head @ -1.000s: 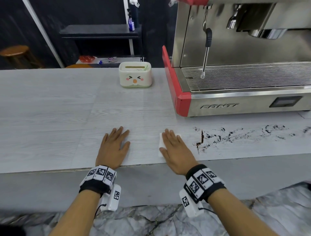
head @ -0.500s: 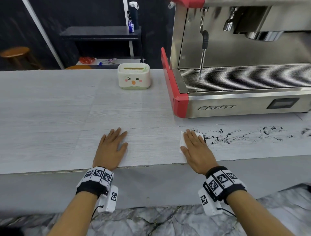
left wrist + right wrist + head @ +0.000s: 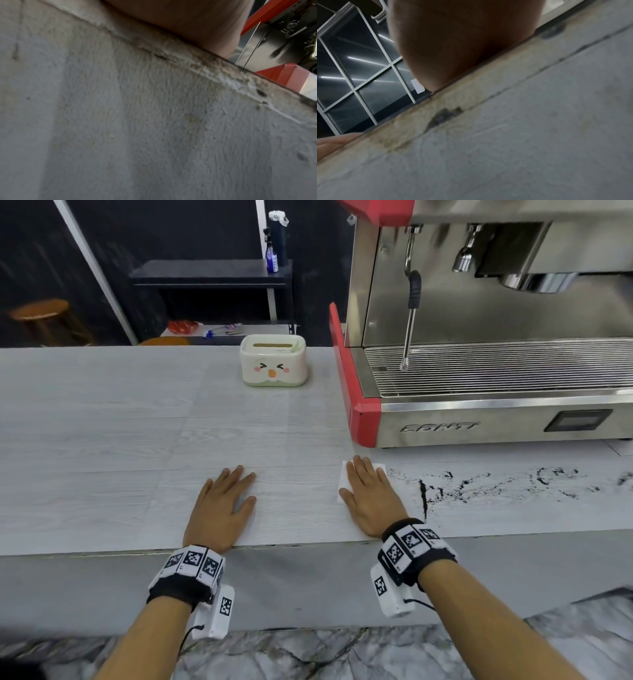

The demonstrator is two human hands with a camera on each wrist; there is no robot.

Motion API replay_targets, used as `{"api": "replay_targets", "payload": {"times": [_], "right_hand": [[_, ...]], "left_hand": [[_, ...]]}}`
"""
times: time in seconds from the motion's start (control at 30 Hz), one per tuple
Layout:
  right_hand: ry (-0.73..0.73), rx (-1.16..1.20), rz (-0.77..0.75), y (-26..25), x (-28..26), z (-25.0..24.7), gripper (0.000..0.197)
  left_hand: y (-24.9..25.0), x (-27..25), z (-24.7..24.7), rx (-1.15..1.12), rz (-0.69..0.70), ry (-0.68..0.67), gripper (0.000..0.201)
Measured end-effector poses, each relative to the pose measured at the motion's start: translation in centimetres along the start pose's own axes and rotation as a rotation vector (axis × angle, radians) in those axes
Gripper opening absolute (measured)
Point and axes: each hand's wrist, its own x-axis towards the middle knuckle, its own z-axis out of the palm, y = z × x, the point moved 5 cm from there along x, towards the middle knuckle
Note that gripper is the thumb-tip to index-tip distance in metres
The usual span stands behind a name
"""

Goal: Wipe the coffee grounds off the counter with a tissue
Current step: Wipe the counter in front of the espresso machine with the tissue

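Observation:
In the head view my right hand [image 3: 366, 479] lies flat, fingers straight, pressing a white tissue [image 3: 344, 478] onto the pale grey counter [image 3: 137, 440]. The tissue shows only at its left edge and far right corner. Dark coffee grounds [image 3: 479, 482] are smeared in a band to the right, starting just past my fingers, with a thin dark ridge [image 3: 423, 496] beside my hand. My left hand [image 3: 236, 484] rests flat and empty on the counter further left. The wrist views show only the heel of each hand [image 3: 188, 20] [image 3: 462, 40] and the counter's front face.
A steel espresso machine [image 3: 479, 392] with red trim stands at the back right, its corner close behind my right hand. A white tissue box [image 3: 273, 366] with a cartoon face sits at the back centre. The counter's front edge [image 3: 291, 546] runs under my wrists.
My right hand slid the tissue right into the grounds, then drew back left a little. The dark ridge of grounds now lies further right. My left hand stayed put.

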Motion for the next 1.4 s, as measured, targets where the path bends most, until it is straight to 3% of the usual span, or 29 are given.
{"api": "replay_targets", "payload": {"times": [0.47, 0.63, 0.9, 1.03, 1.17, 1.4], "right_hand": [[0.037, 0.011, 0.039, 4.5, -1.1, -0.8, 0.059], [0.053, 0.014, 0.042, 4.5, -1.0, -0.7, 0.059], [0.096, 0.073, -0.004, 4.8, -1.3, -1.6, 0.050], [0.150, 0.139, 0.004, 5.6, -2.3, -1.8, 0.052], [0.136, 0.191, -0.077, 5.1, -4.1, -1.1, 0.074], [0.099, 0.074, -0.117, 6.3, -4.9, -0.2, 0.076]], "left_hand": [[0.4, 0.5, -0.6, -0.089, -0.034, 0.014, 0.057], [5.3, 1.2, -1.6, -0.195, 0.067, 0.080, 0.056], [15.1, 2.6, 1.5, -0.219, 0.209, -0.006, 0.050], [17.5, 2.6, 4.2, -0.204, 0.185, -0.022, 0.048], [18.9, 2.4, 6.6, -0.152, 0.120, 0.001, 0.046], [20.0, 2.0, 8.9, -0.051, 0.089, -0.001, 0.050]]}}
